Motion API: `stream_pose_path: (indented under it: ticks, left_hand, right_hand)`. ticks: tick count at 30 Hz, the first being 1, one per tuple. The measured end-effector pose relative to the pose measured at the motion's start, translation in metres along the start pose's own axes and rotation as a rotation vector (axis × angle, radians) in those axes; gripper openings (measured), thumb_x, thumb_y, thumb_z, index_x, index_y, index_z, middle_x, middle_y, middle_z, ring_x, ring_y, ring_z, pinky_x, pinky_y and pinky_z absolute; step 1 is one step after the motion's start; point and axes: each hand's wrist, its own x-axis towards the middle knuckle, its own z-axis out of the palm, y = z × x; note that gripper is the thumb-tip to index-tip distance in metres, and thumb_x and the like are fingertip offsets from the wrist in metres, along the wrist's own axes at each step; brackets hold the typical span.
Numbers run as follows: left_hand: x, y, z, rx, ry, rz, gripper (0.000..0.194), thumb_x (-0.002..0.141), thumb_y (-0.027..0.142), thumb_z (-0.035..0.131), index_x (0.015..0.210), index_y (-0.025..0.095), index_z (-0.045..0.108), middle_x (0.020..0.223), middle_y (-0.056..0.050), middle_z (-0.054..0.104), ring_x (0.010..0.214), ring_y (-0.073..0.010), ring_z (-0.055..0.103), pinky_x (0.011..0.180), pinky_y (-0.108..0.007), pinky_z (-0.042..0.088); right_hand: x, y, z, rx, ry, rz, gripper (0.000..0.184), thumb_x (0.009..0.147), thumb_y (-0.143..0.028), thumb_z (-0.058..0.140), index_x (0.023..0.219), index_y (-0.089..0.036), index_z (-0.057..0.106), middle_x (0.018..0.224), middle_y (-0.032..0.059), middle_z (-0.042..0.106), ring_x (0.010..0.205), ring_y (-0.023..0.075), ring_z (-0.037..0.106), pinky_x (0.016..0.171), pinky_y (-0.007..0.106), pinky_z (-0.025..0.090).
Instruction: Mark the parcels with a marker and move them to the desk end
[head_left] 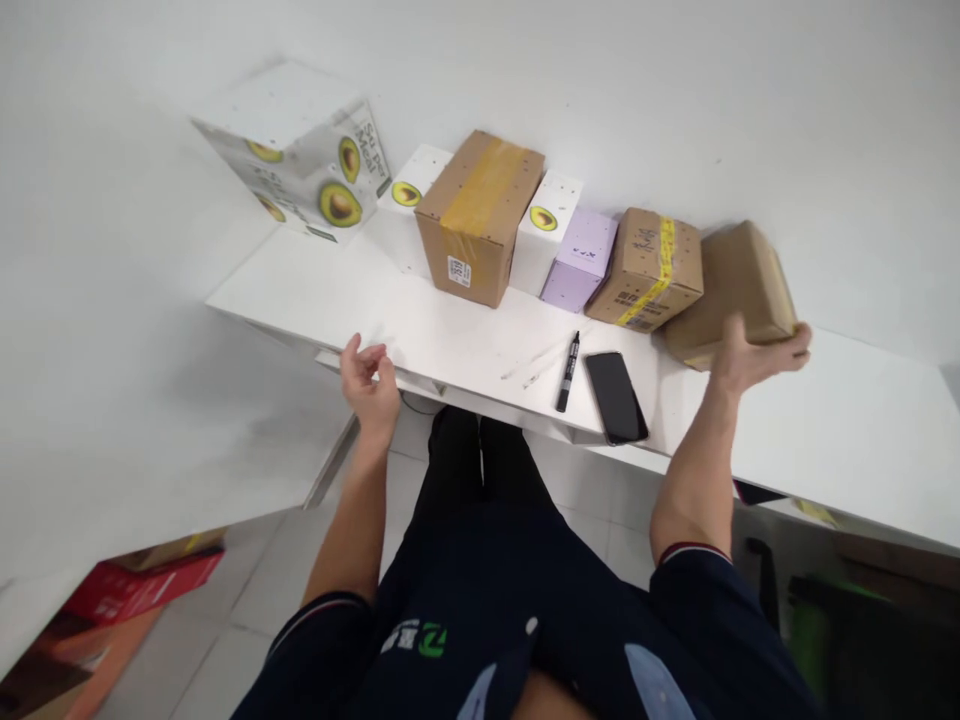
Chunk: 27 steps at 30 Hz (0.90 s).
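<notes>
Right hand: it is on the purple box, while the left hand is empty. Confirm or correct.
Wrong box: the head view shows the right hand on the brown cardboard box at the row's right end. The left hand is indeed empty.

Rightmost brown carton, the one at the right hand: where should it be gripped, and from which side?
The rightmost brown carton is probably best gripped by its right side, coming from the right, where the right hand is. No box flanks it there, while the carton with bright yellow tape crowds its left. It looks tilted, so the left hand might steady its near face.
</notes>
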Motion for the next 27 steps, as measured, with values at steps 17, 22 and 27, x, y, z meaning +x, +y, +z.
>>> stream_pose_path:
  ticks: [17, 22, 27]
  left_hand:
    - [-0.044, 0.083, -0.018, -0.08, 0.028, -0.044, 0.044, 0.094, 0.056, 0.056, 0.123, 0.025, 0.065, 0.121, -0.009, 0.07, 0.115, -0.0225, 0.068, 0.102, -0.041, 0.054]
    - [-0.032, 0.075, -0.03, -0.119, -0.16, -0.13, 0.067, 0.095, 0.073, 0.038, 0.145, 0.031, 0.049, 0.152, -0.01, 0.052, 0.14, -0.0245, 0.052, 0.11, -0.041, 0.049]
    - [-0.026, 0.077, -0.028, -0.163, -0.206, -0.171, 0.064, 0.093, 0.076, 0.037, 0.134, 0.03, 0.053, 0.138, -0.011, 0.061, 0.13, -0.0232, 0.06, 0.102, -0.038, 0.054]
  right_hand:
    - [-0.19, -0.129, -0.033, 0.389, -0.248, -0.427, 0.102, 0.071, -0.077, 0.061, 0.152, -0.028, 0.024, 0.151, 0.0176, 0.033, 0.15, 0.0442, 0.029, 0.114, 0.07, 0.034]
    - [-0.208, -0.14, -0.003, 0.573, -0.565, -0.622, 0.095, 0.067, -0.064, 0.076, 0.147, -0.032, 0.035, 0.166, 0.014, 0.018, 0.156, 0.0413, 0.02, 0.12, 0.069, 0.027]
    - [-0.214, -0.135, -0.006, 0.608, -0.69, -0.51, 0.103, 0.077, -0.06, 0.073, 0.159, -0.032, 0.017, 0.169, 0.0147, 0.019, 0.157, 0.0352, 0.021, 0.121, 0.064, 0.031]
